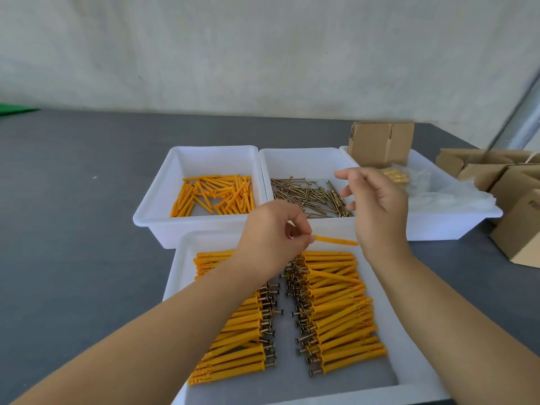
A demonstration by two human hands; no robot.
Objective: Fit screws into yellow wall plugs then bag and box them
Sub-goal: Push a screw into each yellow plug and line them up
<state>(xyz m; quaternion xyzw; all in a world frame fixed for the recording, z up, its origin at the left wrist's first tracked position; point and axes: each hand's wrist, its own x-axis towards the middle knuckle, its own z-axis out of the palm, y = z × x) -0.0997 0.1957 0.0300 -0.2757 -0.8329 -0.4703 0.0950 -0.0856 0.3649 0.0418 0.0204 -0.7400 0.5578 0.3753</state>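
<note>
Head view: plug (334,239) in left hand (271,238)

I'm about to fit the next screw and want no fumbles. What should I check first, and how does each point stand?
1. Plug held: left hand pinches one end, the rest sticks out free. Ok.
2. Right hand free to pick: fingers loose, over the screw tray. Ok.
3. Screws in stock: plenty. Ok.
4. Loose plugs in stock: plenty. Ok.
5. Plug's open end facing the right hand: cannot tell.
6. Room in the near tray of finished pieces: bare strip at the front. Ok.
</note>
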